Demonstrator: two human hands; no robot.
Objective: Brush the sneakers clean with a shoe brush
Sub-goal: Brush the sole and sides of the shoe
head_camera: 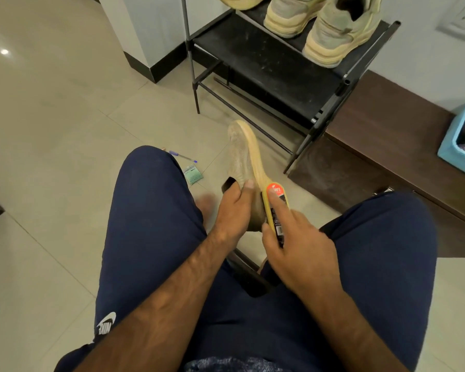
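One sneaker (242,157) in left hand (232,210) | shoe brush (273,215) in right hand (300,253)

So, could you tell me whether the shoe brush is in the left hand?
No, the right hand holds the shoe brush against the sneaker, which the left hand grips.

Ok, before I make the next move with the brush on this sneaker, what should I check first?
1. Sneaker held: left hand grips the sneaker, sole in view. Ok.
2. Brush held: right hand holds the brush, forefinger along its back. Ok.
3. Bristles touching the sneaker: hidden under the brush. Cannot tell.
4. Dirt left on the sole: too blurred. Cannot tell.
5. Floor by the feet: a pen lies there. Not ok.
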